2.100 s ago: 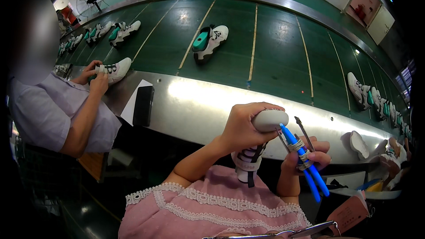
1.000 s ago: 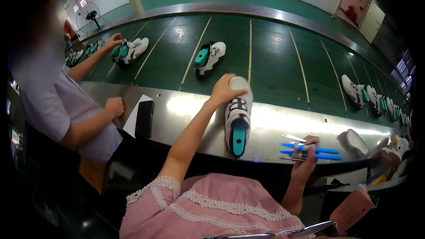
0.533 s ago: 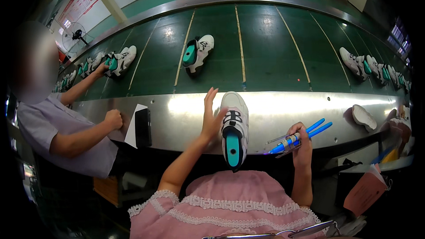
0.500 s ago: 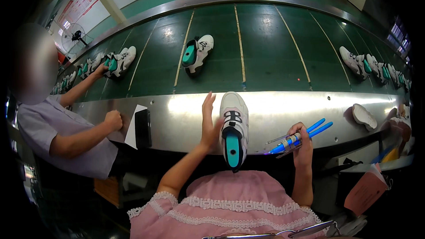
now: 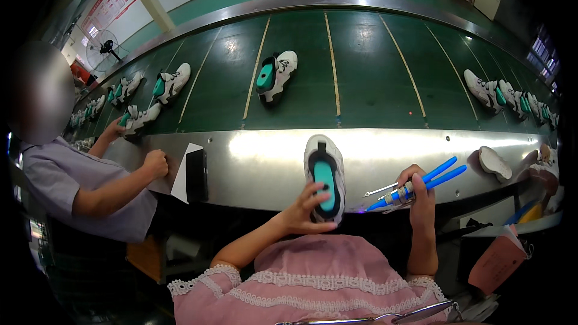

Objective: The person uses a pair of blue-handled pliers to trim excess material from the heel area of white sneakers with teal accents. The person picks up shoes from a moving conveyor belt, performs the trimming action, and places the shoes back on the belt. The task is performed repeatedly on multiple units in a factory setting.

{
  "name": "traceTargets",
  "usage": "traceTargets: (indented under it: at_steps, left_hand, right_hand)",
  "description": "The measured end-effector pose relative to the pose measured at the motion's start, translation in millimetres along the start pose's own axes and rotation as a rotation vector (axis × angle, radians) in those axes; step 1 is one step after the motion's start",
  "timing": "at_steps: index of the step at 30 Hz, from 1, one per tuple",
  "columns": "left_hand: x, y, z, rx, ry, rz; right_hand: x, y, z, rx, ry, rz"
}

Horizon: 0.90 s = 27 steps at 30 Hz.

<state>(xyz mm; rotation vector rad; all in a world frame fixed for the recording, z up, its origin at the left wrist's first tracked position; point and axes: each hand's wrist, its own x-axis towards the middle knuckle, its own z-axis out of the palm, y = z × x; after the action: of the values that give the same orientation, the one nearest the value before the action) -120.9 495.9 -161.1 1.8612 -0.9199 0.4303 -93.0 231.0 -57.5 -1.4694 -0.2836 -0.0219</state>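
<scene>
A white sneaker (image 5: 312, 150) with black trim stands on the metal edge right in front of me, toe pointing away. Inside its opening lies a teal insert (image 5: 324, 176) with a round hole. My left hand (image 5: 304, 207) is closed around the heel, fingers over the insert and thumb at the back. To the right, my right hand (image 5: 418, 195) grips two slim blue pen-like sticks (image 5: 442, 174), bound with pale wrapping, together with a thin metal tool (image 5: 381, 191). This hand is apart from the sneaker.
Beyond the metal edge (image 5: 259, 150) runs a green conveyor belt (image 5: 367, 72) carrying more sneakers (image 5: 280, 77). A co-worker (image 5: 99, 186) at left holds another sneaker. A dark phone (image 5: 195, 174) lies on white card; a pale shoe-shaped piece (image 5: 495, 164) lies at right.
My left hand has moved from beside the sneaker to its heel, and the sneaker is now tilted differently. My right hand shifted slightly right. The co-worker has drawn a sneaker nearer.
</scene>
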Motion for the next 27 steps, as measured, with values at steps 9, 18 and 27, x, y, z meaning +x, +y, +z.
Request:
traceTargets:
  at_steps: [9,18,27]
  left_hand:
    - [103.4,87.4,-54.8,0.008,0.062,-0.114]
    - [102.5,87.6,-51.7,0.002,0.100,-0.151]
    - [100.3,84.4,-53.7,0.007,0.126,-0.126]
  right_hand:
    - [-4.9,-69.0,34.4,0.033,-0.091,-0.167]
    - [-11.8,-71.5,54.6,-0.074,-0.084,-0.171]
    - [-13.5,-65.9,55.8,-0.099,-0.098,-0.221]
